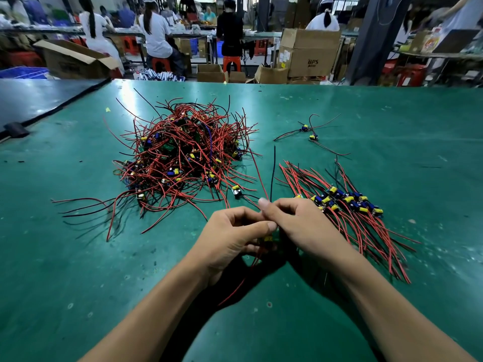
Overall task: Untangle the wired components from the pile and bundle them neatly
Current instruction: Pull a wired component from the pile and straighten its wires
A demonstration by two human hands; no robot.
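Both hands (230, 239) (298, 226) together, pinching one wired component (268, 239)

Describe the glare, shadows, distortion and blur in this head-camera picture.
Head view: glare streaks the table near the pile; the left hand and right hand, holding a component, cast dark shadows beneath; the wide lens tilts the pillar; background workers look soft.

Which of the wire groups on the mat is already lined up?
The group just right of the right hand: its wires lie parallel, components in a row. The big pile on the left is tangled; the pair behind lies splayed.
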